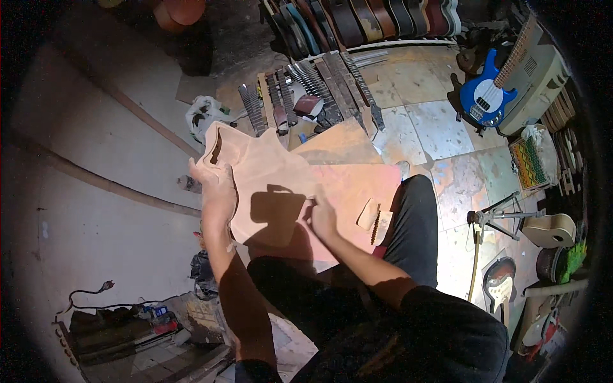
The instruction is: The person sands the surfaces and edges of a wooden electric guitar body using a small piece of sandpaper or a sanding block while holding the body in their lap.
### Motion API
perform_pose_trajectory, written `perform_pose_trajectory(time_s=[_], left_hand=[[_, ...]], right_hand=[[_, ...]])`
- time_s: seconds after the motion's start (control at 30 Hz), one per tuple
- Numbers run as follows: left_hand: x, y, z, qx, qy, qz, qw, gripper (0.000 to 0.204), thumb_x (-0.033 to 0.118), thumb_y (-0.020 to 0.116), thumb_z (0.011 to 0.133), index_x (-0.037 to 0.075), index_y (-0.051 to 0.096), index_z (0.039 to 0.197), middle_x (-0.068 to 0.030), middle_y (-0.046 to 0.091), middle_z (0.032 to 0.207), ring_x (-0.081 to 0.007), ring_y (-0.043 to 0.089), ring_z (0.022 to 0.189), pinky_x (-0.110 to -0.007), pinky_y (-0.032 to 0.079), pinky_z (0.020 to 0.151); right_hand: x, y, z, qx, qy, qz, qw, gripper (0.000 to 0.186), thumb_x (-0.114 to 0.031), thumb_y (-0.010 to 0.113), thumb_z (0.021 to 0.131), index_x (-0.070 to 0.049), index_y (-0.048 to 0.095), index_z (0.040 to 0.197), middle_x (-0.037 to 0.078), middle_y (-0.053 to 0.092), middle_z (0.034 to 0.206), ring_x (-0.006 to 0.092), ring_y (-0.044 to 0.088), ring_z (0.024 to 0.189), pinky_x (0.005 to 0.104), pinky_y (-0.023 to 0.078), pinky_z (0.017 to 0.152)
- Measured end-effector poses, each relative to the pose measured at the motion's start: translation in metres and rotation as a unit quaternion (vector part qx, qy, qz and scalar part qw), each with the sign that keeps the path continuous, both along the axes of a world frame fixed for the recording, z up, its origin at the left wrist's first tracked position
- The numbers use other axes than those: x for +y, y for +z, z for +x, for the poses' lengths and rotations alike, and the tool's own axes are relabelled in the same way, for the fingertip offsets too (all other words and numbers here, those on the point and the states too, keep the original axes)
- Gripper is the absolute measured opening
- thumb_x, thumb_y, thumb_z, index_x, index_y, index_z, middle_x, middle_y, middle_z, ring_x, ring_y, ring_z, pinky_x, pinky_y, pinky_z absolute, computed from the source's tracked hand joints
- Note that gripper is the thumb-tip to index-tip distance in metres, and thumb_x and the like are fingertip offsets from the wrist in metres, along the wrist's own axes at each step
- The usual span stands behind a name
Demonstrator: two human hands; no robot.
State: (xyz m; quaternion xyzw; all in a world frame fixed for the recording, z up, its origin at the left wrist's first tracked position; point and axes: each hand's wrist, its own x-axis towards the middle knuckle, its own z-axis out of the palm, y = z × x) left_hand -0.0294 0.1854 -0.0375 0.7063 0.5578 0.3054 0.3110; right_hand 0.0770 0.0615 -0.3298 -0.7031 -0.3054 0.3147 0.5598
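Observation:
An unfinished wooden guitar body (271, 159) lies tilted across a pinkish board (357, 182) over my lap. My left hand (218, 186) grips its left edge, the thumb on top beside a cut-out hollow. At the body's right edge is my right hand (324, 218), its fingers curled in and slightly blurred. Whatever those fingers may hold is hidden. A dark shadow falls over the lower part of the body. To the right on the board rest a small pale wood block (368, 214), a second block (384, 225) and a dark ridged strip (375, 228).
Several files and rasps (310, 86) lie ahead on the floor, near a white plastic bag (207, 112). Guitar bodies (370, 19) stand in a row behind. At right are a blue bass guitar (488, 96), a metal stand (491, 217) and another guitar (501, 287).

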Motion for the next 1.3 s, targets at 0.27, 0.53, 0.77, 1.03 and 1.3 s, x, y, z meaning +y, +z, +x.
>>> perform_pose_trajectory(time_s=[0.27,0.53,0.77,1.03,1.3], left_hand=[[-0.005,0.011,0.009,-0.018,0.017,-0.033,0.999,0.089,0.021,0.057,0.106,-0.009,-0.007,0.16,-0.0233,0.043,0.154,-0.0312,0.041,0.144,-0.036,0.024,0.123],[-0.006,0.013,0.008,0.02,0.042,-0.016,0.999,0.09,0.019,0.057,0.103,-0.009,-0.005,0.161,-0.024,0.043,0.153,-0.0319,0.045,0.141,-0.035,0.029,0.12],[-0.008,0.013,0.012,-0.034,0.036,-0.001,0.999,0.089,0.013,0.058,0.1,-0.008,-0.004,0.161,-0.0249,0.046,0.151,-0.0317,0.047,0.14,-0.036,0.03,0.12],[-0.005,0.009,0.015,0.005,0.07,0.004,0.998,0.086,0.001,0.057,0.092,-0.001,0.01,0.165,-0.0253,0.04,0.158,-0.0326,0.045,0.142,-0.037,0.031,0.12],[-0.003,0.004,0.012,-0.092,0.038,0.008,0.995,0.084,0.001,0.055,0.089,0.001,0.017,0.164,-0.0232,0.042,0.155,-0.0324,0.047,0.139,-0.038,0.037,0.116]], right_hand=[[-0.01,-0.013,0.026,0.102,-0.006,-0.043,0.994,0.063,-0.002,0.037,0.093,-0.011,0.051,0.155,0.016,0.073,0.089,0.02,0.067,0.062,0.0399,0.057,0.067],[-0.013,-0.007,0.034,0.11,0.089,-0.065,0.988,0.065,-0.003,0.048,0.091,-0.011,0.047,0.155,0.028,0.069,0.115,0.0345,0.071,0.1,0.0448,0.056,0.087],[-0.026,0.015,-0.027,0.036,0.076,0.218,0.972,0.033,-0.007,0.052,0.099,-0.006,0.066,0.129,0.012,0.071,0.086,0.0217,0.066,0.073,0.0376,0.056,0.069],[-0.002,-0.005,0.035,0.121,0.001,-0.02,0.992,0.033,-0.007,0.042,0.1,-0.004,0.067,0.122,0.008,0.065,0.078,0.0189,0.066,0.066,0.0357,0.055,0.064],[-0.061,0.075,-0.005,0.176,0.169,0.155,0.957,0.037,-0.003,0.057,0.098,0.0,0.062,0.134,0.021,0.072,0.123,0.0244,0.071,0.102,0.0332,0.056,0.085]])
